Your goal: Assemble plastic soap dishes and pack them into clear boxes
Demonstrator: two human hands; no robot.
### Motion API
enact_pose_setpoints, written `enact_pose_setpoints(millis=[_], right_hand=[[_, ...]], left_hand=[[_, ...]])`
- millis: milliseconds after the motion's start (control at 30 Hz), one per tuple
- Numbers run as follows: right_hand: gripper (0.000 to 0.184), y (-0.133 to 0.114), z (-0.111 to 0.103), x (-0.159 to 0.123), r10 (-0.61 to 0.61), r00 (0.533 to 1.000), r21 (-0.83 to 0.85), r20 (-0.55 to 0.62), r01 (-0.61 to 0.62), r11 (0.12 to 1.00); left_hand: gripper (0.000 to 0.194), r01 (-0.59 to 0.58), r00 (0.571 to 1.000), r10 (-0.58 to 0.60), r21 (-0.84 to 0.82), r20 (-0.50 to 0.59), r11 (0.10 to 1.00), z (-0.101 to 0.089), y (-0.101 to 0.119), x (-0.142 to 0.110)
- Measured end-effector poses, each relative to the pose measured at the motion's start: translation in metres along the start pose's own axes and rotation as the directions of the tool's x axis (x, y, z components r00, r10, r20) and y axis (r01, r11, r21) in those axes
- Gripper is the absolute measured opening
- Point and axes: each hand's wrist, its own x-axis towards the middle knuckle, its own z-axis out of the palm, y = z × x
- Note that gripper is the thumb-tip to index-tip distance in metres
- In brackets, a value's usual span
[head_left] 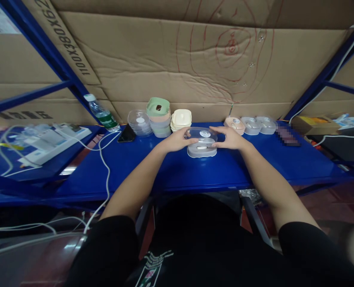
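Observation:
A clear plastic lid [196, 134] with a round white label sits between my two hands, over a pale, translucent box base [201, 152] on the blue table. My left hand [178, 140] grips the lid's left side, thumb along its front. On the opposite side my right hand [230, 138] holds it with thumb and fingers. The lid looks slightly tilted above the base; whether its rim touches all round I cannot tell. Behind my left hand stand a stack of cream parts [181, 118], stacked green, peach and grey parts [159, 108], and nested clear lids [140, 122].
Three lidded boxes, one a peach box [235, 125], stand at the back right. At the back left are a water bottle [104, 116] and a dark phone [126, 134]. A white cable [107, 175] crosses the left side. Cardboard [153, 56] walls the back.

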Motion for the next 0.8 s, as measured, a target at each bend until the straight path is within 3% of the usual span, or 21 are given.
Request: enact_pose_setpoints(millis=[267, 433, 567, 800], right_hand=[[0.096, 0.002, -0.002, -0.001, 0.164, 0.967, 0.066, 0.193, -0.180, 0.981], [0.101, 0.013, 0.000, 0.000, 0.176, 0.957, 0.051, 0.229, -0.192, 0.980], [0.101, 0.018, 0.003, 0.001, 0.175, 0.956, 0.101, 0.237, -0.203, 0.974], [0.101, 0.021, 0.004, 0.001, 0.190, 0.949, 0.177, 0.250, -0.238, 0.955]], left_hand=[[0.082, -0.020, 0.987, -0.021, 0.247, 0.162, 0.969, -0.004, 0.000, -0.004], [0.078, -0.057, 0.973, -0.026, 0.347, 0.230, 0.936, -0.002, 0.000, -0.003], [0.071, -0.066, 0.971, -0.025, 0.362, 0.239, 0.930, -0.002, 0.001, -0.003], [0.075, -0.109, 0.970, 0.019, 0.367, 0.242, 0.924, -0.001, 0.000, -0.003]])
